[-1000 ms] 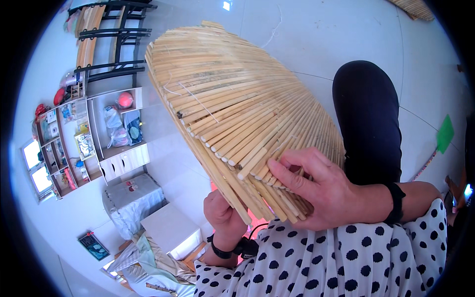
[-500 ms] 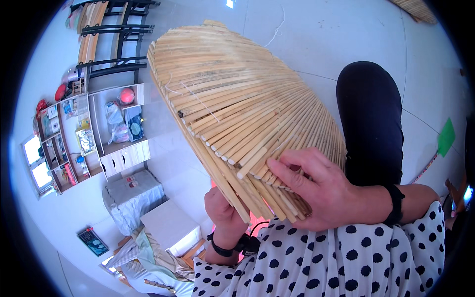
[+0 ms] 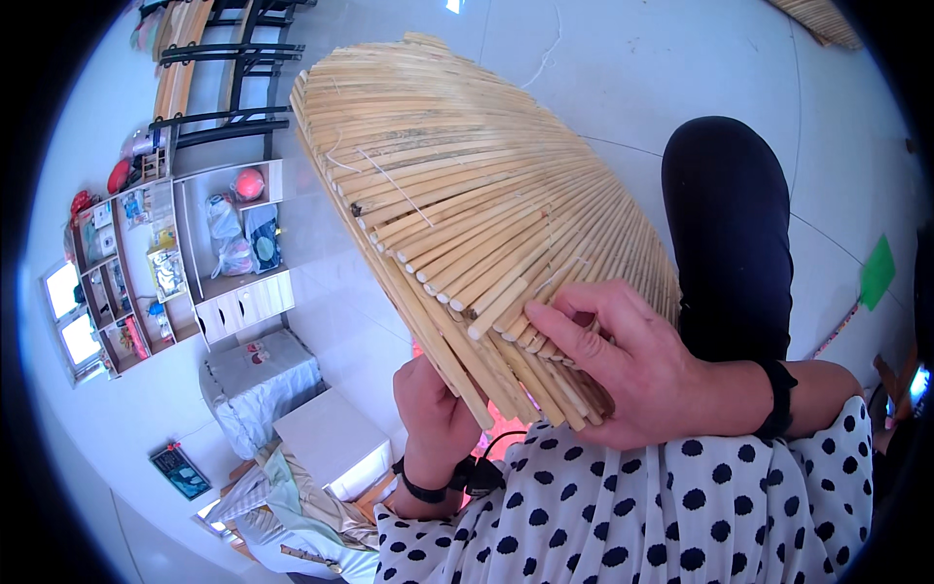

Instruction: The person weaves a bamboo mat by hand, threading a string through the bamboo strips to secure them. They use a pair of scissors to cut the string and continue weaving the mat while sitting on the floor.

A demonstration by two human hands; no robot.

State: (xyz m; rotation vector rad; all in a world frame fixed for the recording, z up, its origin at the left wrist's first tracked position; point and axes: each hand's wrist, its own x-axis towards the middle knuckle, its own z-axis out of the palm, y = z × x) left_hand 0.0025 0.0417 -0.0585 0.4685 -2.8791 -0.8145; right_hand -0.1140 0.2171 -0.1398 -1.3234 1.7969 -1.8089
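A folded mat of thin straw-coloured reed sticks [image 3: 486, 175], bound side by side with white thread, stands tilted before me and fans out away from my body. My right hand [image 3: 632, 365] is closed on its near edge, thumb pressed on the upper layer close to the cut stick ends and the fingers partly hidden. My left hand [image 3: 425, 409] is curled at the left underside, against the lower layer. Its fingertips are hidden behind the sticks, so what they hold does not show. Loose thread ends lie on the upper layer.
Beyond the mat is a pale tiled floor [image 3: 623, 68]. To the left stand shelves [image 3: 243, 302], a covered box [image 3: 263, 384], a white box [image 3: 331, 438] and black-legged furniture [image 3: 233, 88]. My dark-clad knee [image 3: 728, 224] is right of the mat, and a green flat piece [image 3: 878, 273] lies farther right.
The near edge of the mat has risen slightly, and both hands have moved up a little with it. My left hand has also shifted slightly left. The right hand keeps its grip.
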